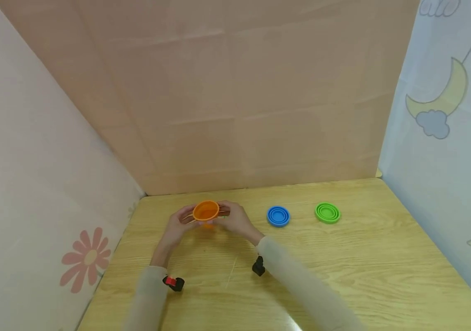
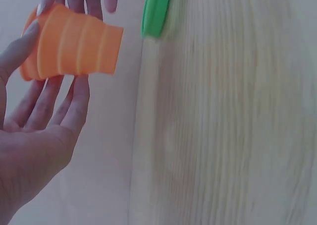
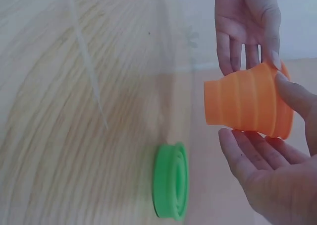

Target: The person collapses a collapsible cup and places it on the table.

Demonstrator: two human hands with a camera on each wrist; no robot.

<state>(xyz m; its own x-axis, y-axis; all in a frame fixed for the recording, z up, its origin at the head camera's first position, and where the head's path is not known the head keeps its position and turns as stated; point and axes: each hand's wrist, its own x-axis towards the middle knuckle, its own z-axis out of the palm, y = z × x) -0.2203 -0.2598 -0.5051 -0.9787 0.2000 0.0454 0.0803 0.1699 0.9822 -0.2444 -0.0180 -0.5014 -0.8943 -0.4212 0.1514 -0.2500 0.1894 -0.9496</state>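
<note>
Both hands hold an orange collapsible cup (image 1: pixel 206 211), stretched out to full height with stepped rings along its wall. It is upright, its wide mouth facing up in the head view. My left hand (image 1: pixel 176 228) grips one side, thumb near the rim and fingers spread along the wall. From the opposite side my right hand (image 1: pixel 235 218) holds it the same way, thumb at the rim (image 3: pixel 285 98). A folded green cup (image 3: pixel 171 180) lies on the table close by. In the head view the right hand hides nearly all of that cup.
On the wooden table (image 1: pixel 367 262), right of the hands, lie a flattened blue cup (image 1: pixel 278 216) and another flattened green cup (image 1: pixel 327 213). A beige backdrop (image 1: pixel 235 92) stands along the back edge, with printed panels on both sides.
</note>
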